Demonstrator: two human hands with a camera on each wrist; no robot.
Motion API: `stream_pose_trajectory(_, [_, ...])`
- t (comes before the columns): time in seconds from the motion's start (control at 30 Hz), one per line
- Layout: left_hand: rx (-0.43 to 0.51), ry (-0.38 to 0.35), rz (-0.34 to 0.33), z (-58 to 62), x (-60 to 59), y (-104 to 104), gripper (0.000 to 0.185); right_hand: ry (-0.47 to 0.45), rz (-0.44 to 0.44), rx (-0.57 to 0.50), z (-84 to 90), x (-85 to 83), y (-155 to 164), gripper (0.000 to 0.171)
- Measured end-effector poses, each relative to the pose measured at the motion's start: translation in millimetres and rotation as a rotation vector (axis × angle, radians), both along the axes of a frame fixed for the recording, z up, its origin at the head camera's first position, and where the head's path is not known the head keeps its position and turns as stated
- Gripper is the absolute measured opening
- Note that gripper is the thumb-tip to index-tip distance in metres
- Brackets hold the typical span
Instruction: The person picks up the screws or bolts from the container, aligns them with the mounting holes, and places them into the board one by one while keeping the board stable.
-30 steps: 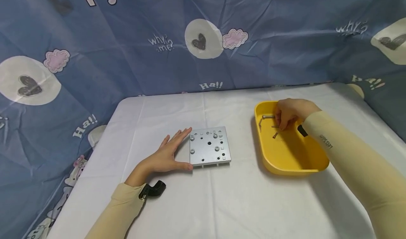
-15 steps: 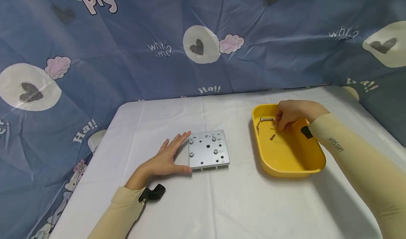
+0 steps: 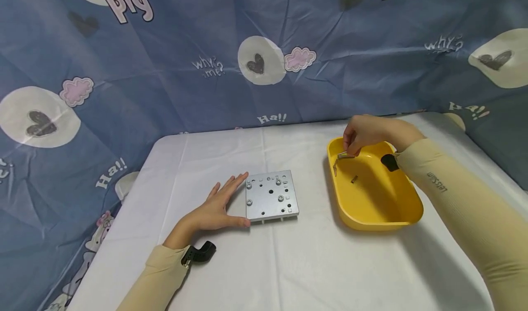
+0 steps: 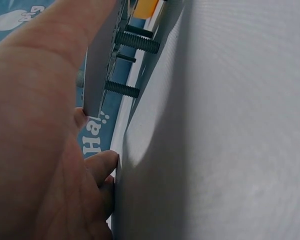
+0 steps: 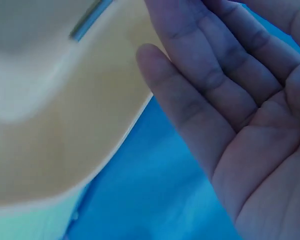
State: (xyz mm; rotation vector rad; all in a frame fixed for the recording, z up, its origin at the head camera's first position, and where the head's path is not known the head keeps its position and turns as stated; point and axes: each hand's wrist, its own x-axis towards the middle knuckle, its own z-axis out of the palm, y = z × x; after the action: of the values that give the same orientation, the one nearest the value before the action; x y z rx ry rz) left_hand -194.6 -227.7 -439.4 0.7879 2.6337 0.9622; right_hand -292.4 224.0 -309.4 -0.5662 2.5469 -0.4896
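I see 2 bare hands, the left hand (image 3: 214, 209) and the right hand (image 3: 365, 136). Both arms wear snug cream sleeves reaching the wrists. The right sleeve (image 3: 462, 205) carries small dark lettering. A black camera mount (image 3: 199, 252) sits at each wrist.

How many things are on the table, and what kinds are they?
Yellow tray: 1
Grey metal plate: 1
Loose metal bits in the tray, as far as I can see: 3
Total: 5
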Motion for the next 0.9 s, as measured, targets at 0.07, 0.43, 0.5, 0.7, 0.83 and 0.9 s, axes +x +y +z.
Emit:
stream_pose_trajectory(0.07, [-0.016,-0.013,0.004,1.5,0.0,0.6,0.126,0.011,0.012,0.001,2.8,2.1,-9.1,0.009])
stream_pose_trajectory(0.43, [0.004,0.018,-0.003,1.0,1.1,0.4,0.127,0.097,0.071,-0.016,31.5,3.6,-43.4,0.006])
stream_pose_trajectory(0.5, [0.009,0.023,-0.010,-0.4,1.1,-0.4,0.126,0.102,0.080,-0.020,34.1,3.5,-50.1,0.005])
stream_pose_trajectory(0.7, [0.001,0.022,0.002,-4.0,-1.0,-0.9,0.127,0.087,0.106,-0.016,38.3,3.0,-74.6,0.006])
stream_pose_trajectory(0.83, [-0.016,0.012,0.008,-1.5,0.1,-0.8,0.126,0.054,0.114,-0.011,34.2,1.9,-92.9,0.006])
stream_pose_trajectory(0.9, [-0.007,0.009,0.004,-0.1,1.3,-0.1,0.126,0.038,0.128,-0.011,30.1,1.6,-101.8,0.007])
